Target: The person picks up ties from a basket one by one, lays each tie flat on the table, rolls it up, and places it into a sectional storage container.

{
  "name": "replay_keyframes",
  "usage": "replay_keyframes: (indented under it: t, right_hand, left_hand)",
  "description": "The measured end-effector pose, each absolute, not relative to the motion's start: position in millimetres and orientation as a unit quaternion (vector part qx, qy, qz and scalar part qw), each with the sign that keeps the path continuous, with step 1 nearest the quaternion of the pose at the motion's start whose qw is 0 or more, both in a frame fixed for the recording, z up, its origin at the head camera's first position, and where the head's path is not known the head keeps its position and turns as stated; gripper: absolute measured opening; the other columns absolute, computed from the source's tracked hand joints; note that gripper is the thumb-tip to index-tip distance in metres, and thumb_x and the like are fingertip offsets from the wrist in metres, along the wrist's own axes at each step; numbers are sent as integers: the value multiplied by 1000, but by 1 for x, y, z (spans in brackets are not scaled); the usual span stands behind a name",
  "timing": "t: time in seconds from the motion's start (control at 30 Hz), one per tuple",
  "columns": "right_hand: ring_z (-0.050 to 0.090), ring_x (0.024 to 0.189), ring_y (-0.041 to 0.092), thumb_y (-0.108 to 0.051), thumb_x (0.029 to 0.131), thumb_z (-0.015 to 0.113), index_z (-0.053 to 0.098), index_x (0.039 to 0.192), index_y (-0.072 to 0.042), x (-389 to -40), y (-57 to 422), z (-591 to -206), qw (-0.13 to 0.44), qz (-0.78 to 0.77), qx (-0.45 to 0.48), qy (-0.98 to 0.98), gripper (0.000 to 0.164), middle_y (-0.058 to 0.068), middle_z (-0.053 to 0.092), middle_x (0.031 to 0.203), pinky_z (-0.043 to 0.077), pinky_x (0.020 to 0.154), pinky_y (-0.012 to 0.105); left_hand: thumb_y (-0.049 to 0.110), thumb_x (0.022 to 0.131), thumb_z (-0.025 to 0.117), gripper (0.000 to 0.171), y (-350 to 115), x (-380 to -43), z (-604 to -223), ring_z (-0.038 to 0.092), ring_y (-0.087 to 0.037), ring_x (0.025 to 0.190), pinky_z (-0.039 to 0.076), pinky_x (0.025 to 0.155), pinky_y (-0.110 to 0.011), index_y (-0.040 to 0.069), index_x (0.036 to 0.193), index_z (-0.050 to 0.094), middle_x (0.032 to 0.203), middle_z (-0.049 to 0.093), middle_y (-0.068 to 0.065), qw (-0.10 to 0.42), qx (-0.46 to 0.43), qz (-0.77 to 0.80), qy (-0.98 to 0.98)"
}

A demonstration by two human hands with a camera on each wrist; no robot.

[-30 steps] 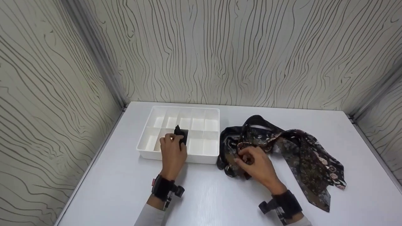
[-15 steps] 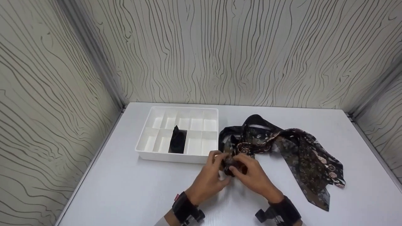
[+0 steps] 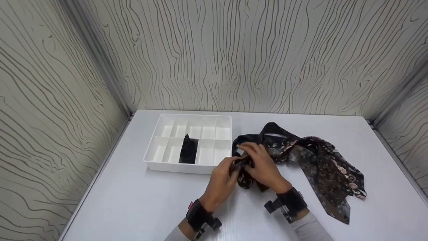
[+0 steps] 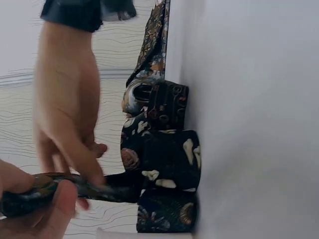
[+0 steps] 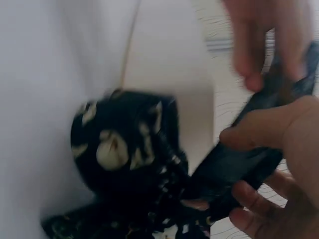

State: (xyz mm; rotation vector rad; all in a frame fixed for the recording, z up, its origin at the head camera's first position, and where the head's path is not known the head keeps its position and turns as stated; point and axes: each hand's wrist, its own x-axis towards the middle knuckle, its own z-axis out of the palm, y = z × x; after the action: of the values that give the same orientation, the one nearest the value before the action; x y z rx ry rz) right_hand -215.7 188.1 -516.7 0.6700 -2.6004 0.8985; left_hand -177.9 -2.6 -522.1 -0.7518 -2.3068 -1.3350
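Observation:
Both hands work on a dark necktie [image 5: 227, 172] at the near left end of a heap of floral ties [image 3: 334, 174]. My left hand [image 3: 220, 182] pinches a folded length of it between thumb and fingers, at the lower left of the left wrist view. My right hand [image 3: 264, 167] holds the same band close by, thumb on top and fingers beneath, as the right wrist view shows. From there the band runs down to the bunched ties [image 4: 169, 159] with pale printed shapes, standing on the table. In the head view the hands partly hide the held part.
Left of the hands stands a white divided tray [image 3: 180, 168], its right wall close to the ties. One front compartment holds a black folded bundle [image 3: 189, 152]. Patterned panels [image 3: 214, 57] rise behind and beside the white table [image 3: 133, 201].
My left hand has left the black bundle in the tray and come right to the ties, beside the right hand. Both hands now hold the tie, a little farther up than half a second ago.

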Motion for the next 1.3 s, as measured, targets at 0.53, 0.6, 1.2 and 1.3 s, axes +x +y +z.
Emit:
replay_keyframes:
  t: [0.53, 0.6, 1.2, 1.3]
  right_hand:
    - [57, 102, 33, 6, 80, 85, 78, 118, -10, -254, 214, -536, 146, 233, 142, -951, 42, 10, 74, 119, 54, 88, 53]
    - [57, 102, 34, 9, 79, 82, 78, 119, -9, -255, 217, -537, 149, 226, 137, -953, 44, 11, 74, 119, 55, 86, 53]
    - [56, 105, 42, -3, 77, 85, 74, 122, 0, -258, 237, -536, 124, 153, 113, -974, 46, 21, 73, 121, 48, 97, 58]
    - [55, 99, 38, -9, 83, 83, 76, 119, -1, -259, 238, -534, 127, 160, 106, -973, 38, 20, 76, 112, 46, 92, 55]
  left_hand:
    - [-1, 106, 58, 26, -40, -191, -497, 77, -25, 104, 61, 96, -31, -2, 130, 68, 120, 75, -12, 255, -262, -582, -726]
    - [-1, 106, 58, 26, -45, -192, -494, 77, -24, 104, 61, 96, -32, -2, 130, 68, 120, 75, -12, 260, -255, -585, -725]
    - [5, 109, 54, 23, -93, -205, -485, 77, -27, 104, 62, 94, -35, 0, 128, 67, 117, 75, -15, 258, -129, -654, -700]
    - [6, 110, 54, 24, -98, -206, -485, 77, -33, 105, 62, 95, -36, -2, 129, 66, 122, 72, -16, 252, -120, -667, -691]
